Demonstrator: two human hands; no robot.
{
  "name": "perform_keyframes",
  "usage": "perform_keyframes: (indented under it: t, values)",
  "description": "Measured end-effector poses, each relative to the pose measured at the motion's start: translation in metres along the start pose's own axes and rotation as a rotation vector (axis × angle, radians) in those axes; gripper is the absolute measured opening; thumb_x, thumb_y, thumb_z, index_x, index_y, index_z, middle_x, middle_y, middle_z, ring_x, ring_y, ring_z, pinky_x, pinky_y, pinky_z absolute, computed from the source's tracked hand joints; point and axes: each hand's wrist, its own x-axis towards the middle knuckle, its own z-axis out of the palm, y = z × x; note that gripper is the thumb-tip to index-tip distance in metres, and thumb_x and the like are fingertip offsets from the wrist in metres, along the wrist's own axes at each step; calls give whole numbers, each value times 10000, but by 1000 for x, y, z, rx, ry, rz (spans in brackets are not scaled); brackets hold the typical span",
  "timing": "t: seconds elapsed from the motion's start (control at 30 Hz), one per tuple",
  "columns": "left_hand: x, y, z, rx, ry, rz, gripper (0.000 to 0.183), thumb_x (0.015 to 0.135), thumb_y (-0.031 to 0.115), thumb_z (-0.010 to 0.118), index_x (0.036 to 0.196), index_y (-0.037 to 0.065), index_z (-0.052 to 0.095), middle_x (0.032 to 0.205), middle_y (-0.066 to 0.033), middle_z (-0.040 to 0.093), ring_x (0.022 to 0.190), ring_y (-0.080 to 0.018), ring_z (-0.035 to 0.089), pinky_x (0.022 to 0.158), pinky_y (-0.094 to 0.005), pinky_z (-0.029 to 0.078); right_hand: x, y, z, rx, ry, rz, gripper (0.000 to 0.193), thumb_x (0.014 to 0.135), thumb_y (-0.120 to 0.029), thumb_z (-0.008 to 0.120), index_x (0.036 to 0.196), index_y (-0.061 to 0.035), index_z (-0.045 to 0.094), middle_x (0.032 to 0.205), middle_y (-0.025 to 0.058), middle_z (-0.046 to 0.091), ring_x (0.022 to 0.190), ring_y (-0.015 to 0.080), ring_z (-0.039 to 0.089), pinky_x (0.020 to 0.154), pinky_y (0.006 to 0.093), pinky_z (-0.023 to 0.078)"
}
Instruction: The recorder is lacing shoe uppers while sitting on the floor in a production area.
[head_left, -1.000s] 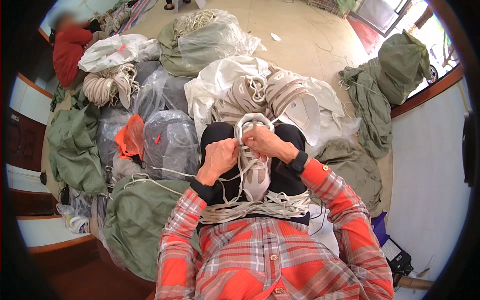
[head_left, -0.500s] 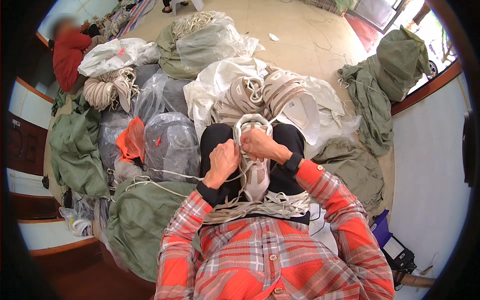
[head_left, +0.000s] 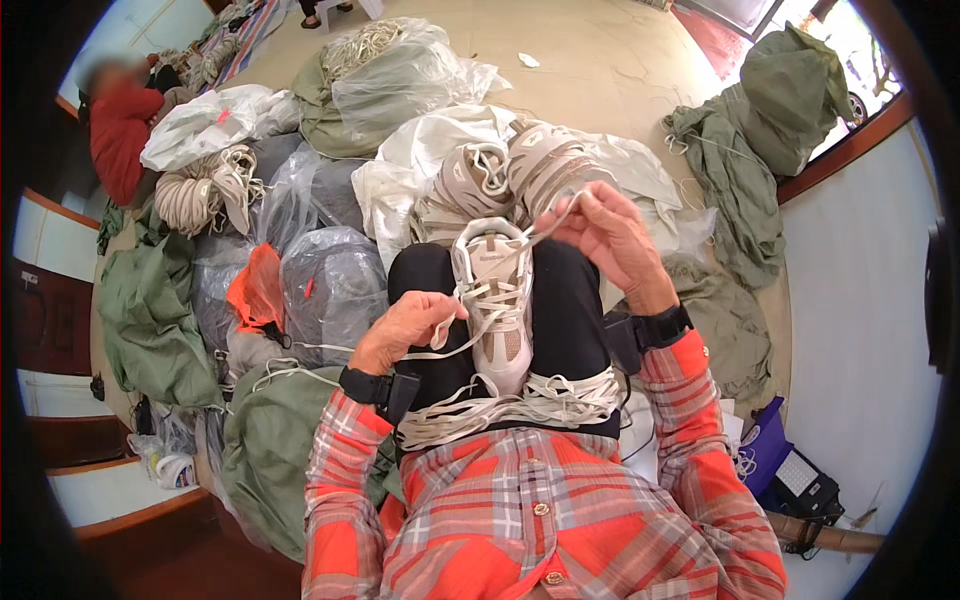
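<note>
Between my thighs (head_left: 568, 310), the shoe (head_left: 498, 315) lies with its toe toward me. My left fingers (head_left: 437, 303) pinch one lace (head_left: 440, 333) beside it; my right hand (head_left: 610, 238), up by the tongue (head_left: 490, 262), grips another lace (head_left: 553, 222) between thumb and fingers. A lace bundle (head_left: 575, 398) lies near the toe, other shoes (head_left: 562, 165) beyond.

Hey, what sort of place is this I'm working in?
Probably a small, informal shoe workshop: there's a shoe before you, bundled uppers beyond it and large green sacks around.
</note>
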Motion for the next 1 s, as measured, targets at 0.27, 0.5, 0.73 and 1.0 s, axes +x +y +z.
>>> perform_keyframes:
  t: [0.27,0.5,0.73,1.0]
  values:
    - [-18,-11,24,-1145,235,396,278,896,239,564,1072,23,576,835,-22,548,701,-145,487,701,-315,402,-10,-3,-90,213,321,-101,109,960,-125,422,898,-38,443,748,36,489,571,107,459,524,271,425]
    - [-6,-56,7,-1260,-3,48,299,912,174,539,1141,-18,541,783,1,570,650,-105,475,595,-241,399,-28,-35,-121,-330,632,-346,84,912,-120,472,852,-64,454,687,17,462,530,87,396,467,251,341]
    - [20,-20,23,-148,506,488,355,841,-26,503,1184,59,527,1089,-93,545,791,-163,586,612,-246,463,-62,-130,-232,-1843,1336,-939,122,838,-21,450,946,-26,506,869,79,534,640,156,515,576,281,460]
    - [48,20,11,1222,307,865,414,708,-95,491,1075,90,539,1082,-142,493,881,-357,561,745,-410,492,53,108,15,-1425,-326,-111,324,750,-304,616,937,-40,640,885,168,618,881,331,594,755,421,472]
